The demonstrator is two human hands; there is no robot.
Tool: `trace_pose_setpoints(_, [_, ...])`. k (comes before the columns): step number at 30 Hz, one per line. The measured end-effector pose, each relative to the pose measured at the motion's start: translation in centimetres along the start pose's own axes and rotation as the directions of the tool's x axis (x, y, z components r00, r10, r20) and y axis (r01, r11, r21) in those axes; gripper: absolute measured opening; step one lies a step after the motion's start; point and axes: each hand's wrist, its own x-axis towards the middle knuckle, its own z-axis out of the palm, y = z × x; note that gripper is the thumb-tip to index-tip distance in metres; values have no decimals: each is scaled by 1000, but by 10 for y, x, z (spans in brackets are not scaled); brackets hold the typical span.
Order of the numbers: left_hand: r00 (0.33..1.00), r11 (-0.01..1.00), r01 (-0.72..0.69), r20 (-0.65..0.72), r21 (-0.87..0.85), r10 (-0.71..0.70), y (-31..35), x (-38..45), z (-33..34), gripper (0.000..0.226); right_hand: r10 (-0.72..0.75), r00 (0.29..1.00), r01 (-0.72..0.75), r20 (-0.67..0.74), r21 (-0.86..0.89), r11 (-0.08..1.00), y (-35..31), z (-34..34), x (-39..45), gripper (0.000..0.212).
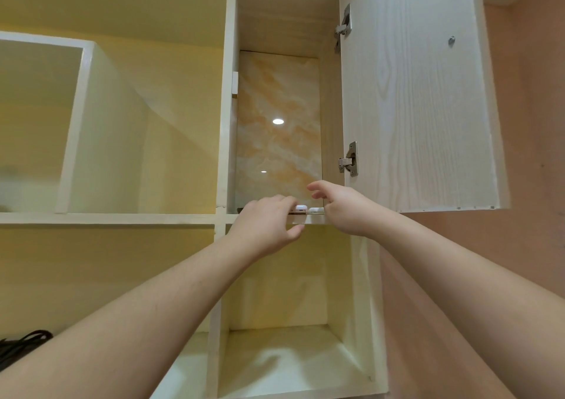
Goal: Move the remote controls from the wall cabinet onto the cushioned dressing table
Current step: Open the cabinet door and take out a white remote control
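Both hands reach up to two remotes at the front edge of an open wall-cabinet shelf

The left hand (265, 226) stretches up with its arm extended, fingers (282, 200) curled over the top of a small white remote control with a tan underside (300, 208) and thumb under the shelf edge, so it seems to grip that remote; the right hand (345, 207) is raised beside it, fingers (318, 188) loosely bent and spread, holding nothing, just above and touching or nearly touching a second flat white remote control (316, 210). Both remotes lie side by side on the front lip of the pale wood-grain shelf (315, 219) inside the tall cabinet compartment with a glossy marbled orange back panel (278, 114). Its white wood-grain door (419, 93) stands open to the right on two metal hinges (348, 158). A bundle of black cable (21, 345) lies in the lower left compartment
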Motion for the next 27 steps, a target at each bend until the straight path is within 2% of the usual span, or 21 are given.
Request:
trace_pose_setpoints(6, [991, 997, 56, -119, -58, -63, 4, 2, -5, 41, 30, 1000, -30, 10, 26, 999, 6, 2, 0, 61])
trace_pose_setpoints(11, [979, 986, 107, -161, -128, -127, 10, 3, -9, 33, 28, 1000, -28, 5, 32, 999, 7, 4, -1, 60])
trace_pose_setpoints(19, [966, 949, 205, -105, -238, -235, 7, 2, -26, 21, 45, 999, -44, -25, 52, 998, 9, 1, -4, 61])
trace_pose_setpoints(24, [980, 966, 183, -40, -185, -193, 5, 3, -44, 48, 64, 998, -62, -30, 72, 996, 8, 3, -4, 61])
trace_pose_setpoints(27, [985, 974, 172, 15, -149, -172, 3, -1, -51, 55, 65, 997, -62, -33, 94, 994, 7, 5, -3, 59])
